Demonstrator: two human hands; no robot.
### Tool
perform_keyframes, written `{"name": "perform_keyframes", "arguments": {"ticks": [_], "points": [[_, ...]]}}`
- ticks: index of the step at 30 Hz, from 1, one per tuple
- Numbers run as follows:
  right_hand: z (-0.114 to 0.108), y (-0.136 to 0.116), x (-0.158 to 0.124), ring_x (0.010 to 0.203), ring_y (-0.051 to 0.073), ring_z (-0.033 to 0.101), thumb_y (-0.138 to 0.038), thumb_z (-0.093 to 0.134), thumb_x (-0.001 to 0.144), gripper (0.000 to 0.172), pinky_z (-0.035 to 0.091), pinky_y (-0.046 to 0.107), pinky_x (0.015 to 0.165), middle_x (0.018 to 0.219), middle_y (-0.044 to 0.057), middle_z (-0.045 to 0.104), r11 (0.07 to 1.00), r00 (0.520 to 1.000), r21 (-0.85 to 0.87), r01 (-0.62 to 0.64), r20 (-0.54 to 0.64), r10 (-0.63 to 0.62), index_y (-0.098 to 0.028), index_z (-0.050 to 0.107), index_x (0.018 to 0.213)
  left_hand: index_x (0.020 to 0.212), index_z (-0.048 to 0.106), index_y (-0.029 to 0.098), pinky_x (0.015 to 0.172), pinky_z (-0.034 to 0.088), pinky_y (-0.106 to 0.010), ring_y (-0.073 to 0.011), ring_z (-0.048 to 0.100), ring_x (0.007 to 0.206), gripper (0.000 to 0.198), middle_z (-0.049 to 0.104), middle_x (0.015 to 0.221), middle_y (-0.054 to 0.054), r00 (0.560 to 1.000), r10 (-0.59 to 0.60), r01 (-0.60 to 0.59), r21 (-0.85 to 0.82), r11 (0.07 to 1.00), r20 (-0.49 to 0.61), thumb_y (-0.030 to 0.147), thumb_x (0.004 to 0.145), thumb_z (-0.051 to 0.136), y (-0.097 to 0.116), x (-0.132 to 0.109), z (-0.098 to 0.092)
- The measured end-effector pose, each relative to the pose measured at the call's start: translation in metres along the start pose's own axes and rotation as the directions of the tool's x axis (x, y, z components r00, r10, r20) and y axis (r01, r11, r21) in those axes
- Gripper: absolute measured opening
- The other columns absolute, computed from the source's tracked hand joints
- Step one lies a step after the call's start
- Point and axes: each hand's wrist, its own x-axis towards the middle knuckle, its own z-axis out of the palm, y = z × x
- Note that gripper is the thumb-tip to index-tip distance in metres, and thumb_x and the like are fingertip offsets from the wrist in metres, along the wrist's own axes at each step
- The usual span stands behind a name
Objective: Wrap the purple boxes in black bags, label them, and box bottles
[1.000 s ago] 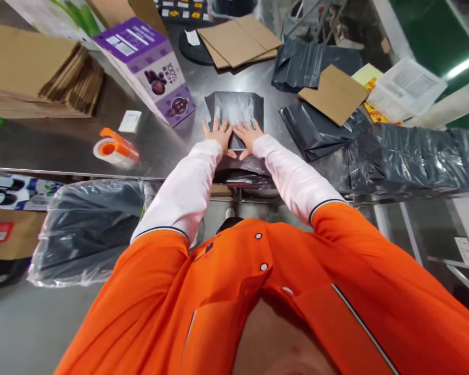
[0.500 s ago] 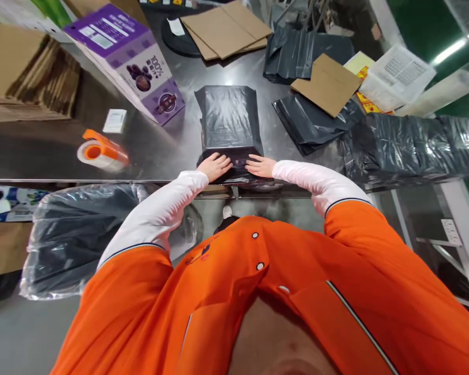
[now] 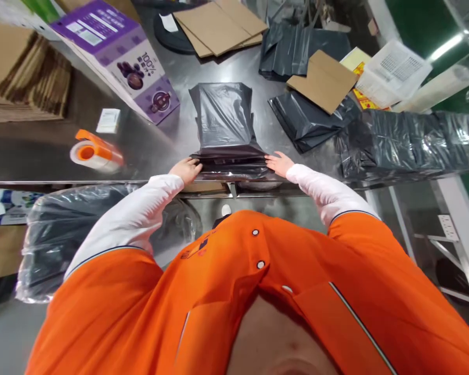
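Package [image 3: 224,117] in black plastic lies flat on metal surface [image 3: 148,151], middle of view, wrinkled top shining under the light, loose flap [image 3: 234,169] at its near end by the surface's front edge. Left hand [image 3: 186,169] at flap's left corner, fingers bent and touching the plastic; right hand [image 3: 280,164] at right corner, fingers pointing in, tips on the plastic. Hands well apart, flap stretched between them. Left grip: cannot tell whether it pinches the corner or only presses it. Right grip: same, cannot tell, thumb not clear.

Left of package: purple and white box [image 3: 140,78] with grape print, standing at an angle; small white box [image 3: 108,121]; orange tape dispenser [image 3: 105,152] with clear roll; stack of folded cardboard [image 3: 19,67] farther out. Beyond package: flat brown sheets [image 3: 219,28], overlapping. Right: folded black bags [image 3: 305,125], cardboard piece [image 3: 324,80] resting partly on them, white plastic basket [image 3: 394,73], dark wrapped bundles [image 3: 410,143] in a row. Below surface, left: plastic-lined bin [image 3: 74,224].
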Motion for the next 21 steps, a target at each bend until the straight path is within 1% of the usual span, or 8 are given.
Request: {"name": "perform_keyframes", "arguments": {"ticks": [3,6,8,11,13,16,19,21], "points": [[0.003,0.006,0.007,0.153,0.032,0.054,-0.006,0.064,0.086,0.040,0.043,0.056,0.128,0.142,0.020,0.073,0.998,0.999,0.046,-0.035,-0.025,0.036,-0.010,0.079,0.123,0.131,0.075,0.006,0.128,0.041,-0.048,-0.0318,0.058,0.148,0.047,0.072,0.139,-0.025,0.990,-0.103,0.094,-0.090,0.991,-0.099,0.013,0.092,0.050,-0.003,-0.009,0.010],[0.006,0.011,0.012,0.145,0.028,0.063,-0.010,0.059,0.090,0.042,0.052,0.044,0.122,0.149,0.016,0.069,0.976,0.986,0.198,-0.086,-0.124,0.112,-0.012,0.080,0.126,0.131,0.075,0.008,0.121,0.050,-0.043,-0.0305,0.064,0.141,0.049,0.071,0.143,-0.022,0.983,-0.151,0.134,-0.152,0.979,-0.104,0.018,0.090,0.051,-0.007,-0.019,0.016],[0.006,0.013,0.017,0.137,0.026,0.068,-0.016,0.058,0.095,0.037,0.053,0.040,0.121,0.148,0.014,0.071,0.943,0.962,0.305,-0.130,-0.191,0.194,-0.015,0.081,0.123,0.130,0.075,0.010,0.119,0.051,-0.040,-0.0291,0.067,0.137,0.048,0.070,0.145,-0.020,0.978,-0.187,0.166,-0.204,0.965,-0.091,0.022,0.091,0.049,-0.009,-0.024,0.015],[0.005,0.012,0.030,0.123,0.029,0.075,-0.029,0.061,0.100,0.027,0.056,0.041,0.113,0.126,0.015,0.080,0.867,0.899,0.421,-0.266,-0.216,0.381,-0.015,0.082,0.110,0.128,0.074,0.010,0.123,0.046,-0.040,-0.0289,0.069,0.133,0.047,0.074,0.139,-0.019,0.955,-0.290,0.267,-0.262,0.927,-0.053,0.025,0.095,0.045,-0.009,-0.025,0.010],[0.004,0.010,0.043,0.113,0.031,0.077,-0.034,0.064,0.099,0.025,0.057,0.042,0.107,0.110,0.015,0.083,0.750,0.798,0.542,-0.378,-0.220,0.561,-0.016,0.081,0.099,0.126,0.074,0.009,0.119,0.047,-0.040,-0.0307,0.070,0.130,0.046,0.076,0.130,-0.020,0.930,-0.367,0.346,-0.264,0.901,-0.034,0.028,0.098,0.042,-0.009,-0.021,0.005],[0.003,0.005,0.065,0.108,0.032,0.077,-0.036,0.068,0.097,0.022,0.056,0.043,0.105,0.098,0.015,0.082,0.533,0.601,0.726,-0.434,-0.208,0.772,-0.017,0.075,0.088,0.119,0.074,0.007,0.103,0.054,-0.040,-0.0343,0.073,0.118,0.049,0.078,0.116,-0.024,0.882,-0.470,0.448,-0.252,0.858,-0.034,0.032,0.103,0.036,-0.014,-0.009,-0.002],[0.002,-0.002,0.091,0.110,0.031,0.075,-0.038,0.065,0.098,0.023,0.055,0.043,0.107,0.100,0.016,0.081,0.434,0.492,0.801,-0.413,-0.205,0.846,-0.018,0.070,0.088,0.116,0.075,0.008,0.091,0.054,-0.037,-0.0321,0.074,0.104,0.049,0.078,0.106,-0.023,0.829,-0.556,0.518,-0.289,0.805,-0.060,0.032,0.104,0.034,-0.023,0.008,-0.010],[0.003,-0.009,0.111,0.106,0.028,0.075,-0.042,0.062,0.100,0.025,0.056,0.041,0.106,0.100,0.014,0.080,0.364,0.419,0.849,-0.383,-0.192,0.888,-0.020,0.067,0.090,0.114,0.076,0.011,0.090,0.054,-0.034,-0.0290,0.074,0.101,0.045,0.078,0.101,-0.019,0.814,-0.575,0.517,-0.351,0.781,-0.078,0.031,0.102,0.037,-0.031,0.021,-0.018]]}}
